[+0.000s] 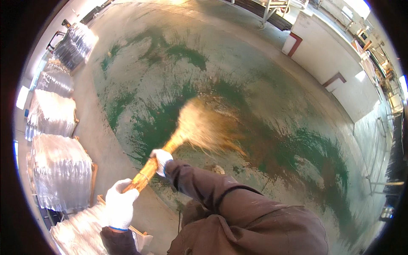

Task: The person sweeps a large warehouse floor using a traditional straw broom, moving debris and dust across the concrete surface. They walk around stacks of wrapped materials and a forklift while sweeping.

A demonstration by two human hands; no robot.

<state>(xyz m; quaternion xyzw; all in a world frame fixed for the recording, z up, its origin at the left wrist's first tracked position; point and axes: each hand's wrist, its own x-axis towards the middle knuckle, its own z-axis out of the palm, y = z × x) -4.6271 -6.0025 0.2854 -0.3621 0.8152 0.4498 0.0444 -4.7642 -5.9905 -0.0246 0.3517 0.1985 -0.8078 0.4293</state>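
A straw broom (pixel 204 127) slants across the middle of the view, its bristles fanned out to the right and blurred by motion. My left hand (pixel 119 205), in a white glove with a blue cuff edge, is closed round the top end of the yellow handle. Farther down the handle, closer to the bristles, my gloved right hand (pixel 161 161) grips it too. Beneath the bristles lies a green floor (pixel 182 57) streaked with pale and brownish dust. Whether the bristle tips touch the floor, I cannot tell.
Several pallets of film-wrapped stacks (pixel 61 172) line the left side. A low white wall (pixel 331 63) with reddish-brown framed openings stands at the right. A wheeled metal frame (pixel 272 10) is at the back. Metal racks (pixel 382 127) run along the far right.
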